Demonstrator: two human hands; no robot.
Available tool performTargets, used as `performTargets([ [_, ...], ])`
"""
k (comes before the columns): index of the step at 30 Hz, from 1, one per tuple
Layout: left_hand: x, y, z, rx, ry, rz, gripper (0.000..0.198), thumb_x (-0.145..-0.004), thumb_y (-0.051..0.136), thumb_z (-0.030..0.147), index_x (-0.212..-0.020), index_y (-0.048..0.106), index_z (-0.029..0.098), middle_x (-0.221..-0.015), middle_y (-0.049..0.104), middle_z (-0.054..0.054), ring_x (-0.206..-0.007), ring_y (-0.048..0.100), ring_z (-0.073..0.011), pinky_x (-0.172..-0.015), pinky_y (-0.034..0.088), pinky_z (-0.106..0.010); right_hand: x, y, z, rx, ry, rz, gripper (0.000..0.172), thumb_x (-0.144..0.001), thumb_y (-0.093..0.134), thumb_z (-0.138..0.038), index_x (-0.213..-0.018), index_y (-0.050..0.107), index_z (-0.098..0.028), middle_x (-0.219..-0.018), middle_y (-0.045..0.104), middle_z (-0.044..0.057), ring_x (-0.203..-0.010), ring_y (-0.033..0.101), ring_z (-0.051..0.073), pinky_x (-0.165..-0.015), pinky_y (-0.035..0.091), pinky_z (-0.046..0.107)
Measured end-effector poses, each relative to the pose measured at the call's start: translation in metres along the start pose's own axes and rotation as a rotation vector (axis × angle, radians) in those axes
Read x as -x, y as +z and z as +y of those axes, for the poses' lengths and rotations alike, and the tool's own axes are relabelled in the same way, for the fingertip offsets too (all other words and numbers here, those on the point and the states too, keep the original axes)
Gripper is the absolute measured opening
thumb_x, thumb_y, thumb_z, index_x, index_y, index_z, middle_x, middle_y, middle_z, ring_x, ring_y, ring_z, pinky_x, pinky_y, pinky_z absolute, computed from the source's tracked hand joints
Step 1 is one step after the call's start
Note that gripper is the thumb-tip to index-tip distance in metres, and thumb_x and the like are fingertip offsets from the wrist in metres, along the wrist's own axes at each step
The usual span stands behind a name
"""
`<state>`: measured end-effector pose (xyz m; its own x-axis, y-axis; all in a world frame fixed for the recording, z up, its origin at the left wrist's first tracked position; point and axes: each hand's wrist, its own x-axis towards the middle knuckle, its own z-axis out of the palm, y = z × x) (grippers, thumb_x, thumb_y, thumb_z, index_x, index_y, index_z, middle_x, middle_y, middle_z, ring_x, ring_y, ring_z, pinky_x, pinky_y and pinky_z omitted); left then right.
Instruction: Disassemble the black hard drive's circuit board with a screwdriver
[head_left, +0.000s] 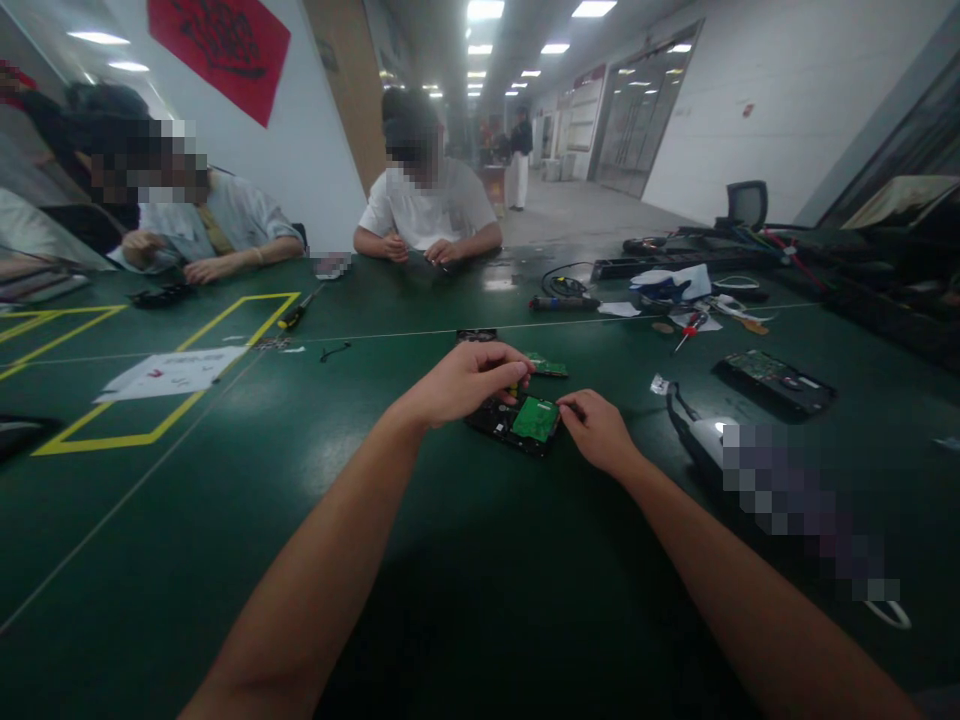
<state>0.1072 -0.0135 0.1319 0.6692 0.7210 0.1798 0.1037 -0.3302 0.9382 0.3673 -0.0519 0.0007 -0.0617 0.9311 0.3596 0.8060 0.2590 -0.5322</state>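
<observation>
A black hard drive [499, 428] with a green circuit board [537, 419] on its upper face lies on the table in front of me. My left hand [487, 378] is over its far left part, fingers closed round a small tool with a yellow part [514, 389]. It looks like a screwdriver, mostly hidden by the fingers. My right hand [596, 425] pinches the drive's right edge, close to the board's corner. Just behind the left fingers lies another green circuit board [549, 367], partly covered. A further dark drive [477, 336] shows beyond the left hand.
To the right lie another hard drive [776, 383], a long object with a strap [780, 490], partly blurred out, and a red screwdriver [691, 328]. Gloves [671, 284] and cables are farther back. A yellow-black screwdriver [297, 312] and paper [169, 372] lie left. Two people sit opposite.
</observation>
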Motion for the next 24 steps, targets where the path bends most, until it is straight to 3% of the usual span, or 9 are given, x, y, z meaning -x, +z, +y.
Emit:
performTargets([
  [10, -0.0002, 0.0003, -0.0007, 0.108, -0.013, 0.004, 0.025, -0.096, 0.064, 0.035, -0.104, 0.077, 0.016, -0.111, 0.07, -0.009, -0.088, 0.067, -0.0164, -0.079, 0.064, -0.034, 0.0009, -0.0003, -0.002, 0.002, 0.057, 0.006, 0.016, -0.098, 0.055, -0.027, -0.1, 0.069, -0.02, -0.1, 0.071, 0.008, -0.088, 0.064, 0.021, -0.079, 0.049, 0.036],
  [14, 0.0004, 0.0001, 0.0004, 0.031, 0.025, 0.003, 0.027, -0.095, 0.065, 0.037, -0.112, 0.075, 0.017, -0.105, 0.068, -0.007, -0.092, 0.065, -0.0171, -0.075, 0.063, -0.03, 0.0008, 0.0, -0.0026, 0.014, 0.042, 0.008, 0.015, -0.097, 0.054, -0.027, -0.099, 0.068, -0.021, -0.099, 0.071, 0.007, -0.088, 0.064, 0.022, -0.079, 0.048, 0.036],
  [20, -0.0003, -0.001, -0.0035, -0.056, 0.009, 0.055, 0.026, -0.091, 0.072, 0.042, -0.093, 0.073, 0.016, -0.085, 0.068, -0.005, -0.075, 0.064, -0.0153, -0.065, 0.057, -0.029, 0.001, 0.0007, -0.0001, 0.007, 0.045, 0.001, 0.017, -0.098, 0.055, -0.028, -0.101, 0.07, -0.021, -0.1, 0.07, 0.007, -0.086, 0.064, 0.021, -0.078, 0.048, 0.035],
  [24, -0.0003, 0.0016, -0.0078, -0.005, -0.041, 0.082, 0.034, -0.084, 0.082, 0.045, -0.092, 0.065, 0.016, -0.081, 0.069, -0.005, -0.069, 0.066, -0.0147, -0.065, 0.055, -0.03, 0.0011, 0.0014, 0.0007, 0.006, 0.034, 0.001, 0.017, -0.097, 0.055, -0.028, -0.101, 0.07, -0.021, -0.099, 0.07, 0.007, -0.085, 0.063, 0.021, -0.078, 0.047, 0.034],
])
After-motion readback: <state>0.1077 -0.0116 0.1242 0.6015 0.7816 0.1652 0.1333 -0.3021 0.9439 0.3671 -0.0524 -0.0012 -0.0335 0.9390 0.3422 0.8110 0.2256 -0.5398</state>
